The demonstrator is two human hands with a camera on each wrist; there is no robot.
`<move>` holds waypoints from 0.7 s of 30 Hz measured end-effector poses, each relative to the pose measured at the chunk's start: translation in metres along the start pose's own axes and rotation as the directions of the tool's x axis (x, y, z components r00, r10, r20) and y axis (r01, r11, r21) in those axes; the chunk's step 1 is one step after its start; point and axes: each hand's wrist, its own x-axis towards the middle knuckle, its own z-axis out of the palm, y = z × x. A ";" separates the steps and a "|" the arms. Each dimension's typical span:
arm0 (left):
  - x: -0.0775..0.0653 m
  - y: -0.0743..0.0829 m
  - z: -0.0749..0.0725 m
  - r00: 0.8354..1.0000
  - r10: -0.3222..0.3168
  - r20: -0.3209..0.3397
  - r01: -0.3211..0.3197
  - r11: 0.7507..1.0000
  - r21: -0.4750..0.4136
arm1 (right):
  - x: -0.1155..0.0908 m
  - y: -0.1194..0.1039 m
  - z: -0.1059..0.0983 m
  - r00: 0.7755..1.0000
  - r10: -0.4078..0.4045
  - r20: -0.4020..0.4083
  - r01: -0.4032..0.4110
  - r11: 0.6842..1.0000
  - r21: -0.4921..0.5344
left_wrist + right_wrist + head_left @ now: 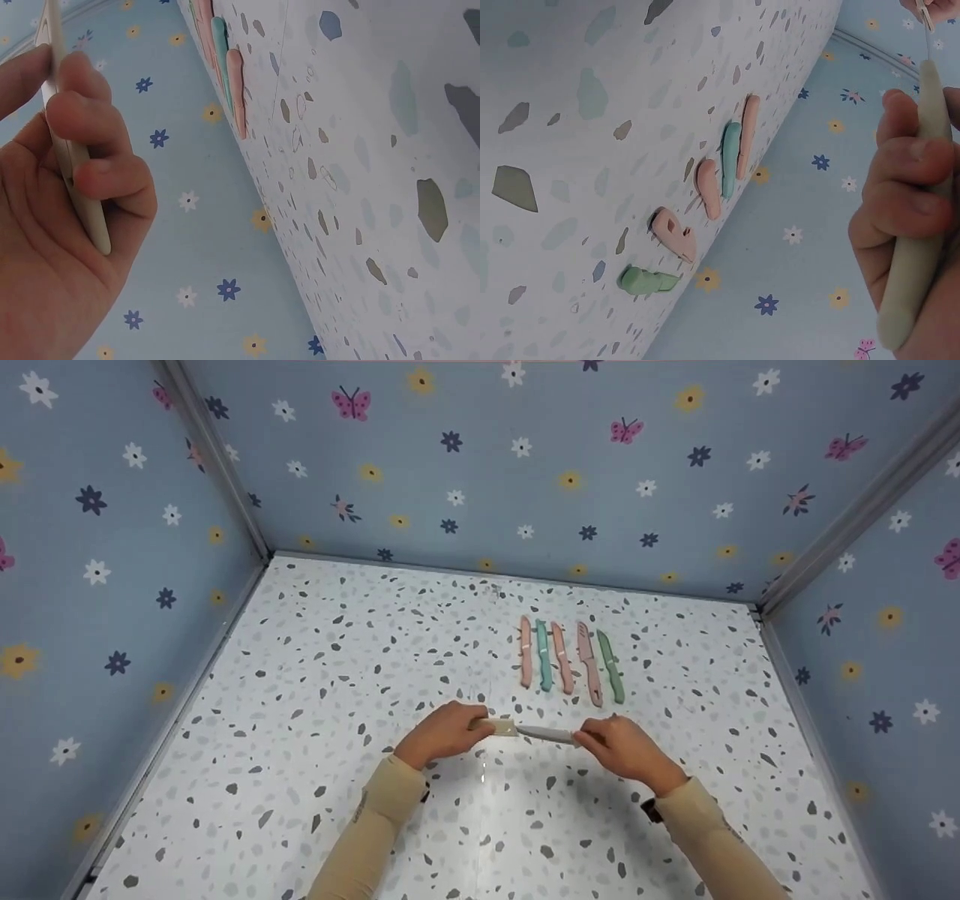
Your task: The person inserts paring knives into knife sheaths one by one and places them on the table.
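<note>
My left hand (pixel 448 729) grips a cream-coloured knife sheath (pixel 502 727), with fingers curled around it; in the left wrist view the sheath (pixel 91 221) lies along the palm, its far end running out of the top. Opposite, my right hand (pixel 624 747) holds a knife by its pale green handle (pixel 911 281), the fingers wrapped over it. The bare grey blade (pixel 546 733) points left, its tip right at the sheath's mouth. Both hands are over the table, in front of a row of several coloured knives.
The row on the speckled white table (pixel 337 660) holds a pink knife (pixel 526 652), a teal one (pixel 544 656), another pink one (pixel 561 658), a broad pink one with slots (pixel 589 664) and a green one (pixel 611 667). Blue flowered walls (pixel 495 465) enclose the table's back and sides.
</note>
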 end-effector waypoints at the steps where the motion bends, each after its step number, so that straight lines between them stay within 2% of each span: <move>1: 0.000 0.000 0.000 1.000 0.001 0.000 -0.001 1.000 -0.001 | 0.000 0.000 0.000 1.000 0.000 0.000 0.000 1.000 0.001; 11: 0.004 0.004 0.000 1.000 0.013 0.011 -0.013 0.999 0.034 | 0.003 -0.002 -0.004 0.999 -0.021 0.029 0.021 1.000 0.001; 18: 0.004 0.007 0.000 0.998 0.055 -0.007 -0.055 0.997 0.057 | 0.005 -0.003 -0.002 0.998 -0.063 0.010 0.063 0.998 -0.013; 21: 0.004 0.007 0.000 0.999 0.043 -0.004 -0.042 0.997 0.057 | 0.006 -0.003 -0.001 0.997 -0.072 0.007 0.072 0.997 -0.008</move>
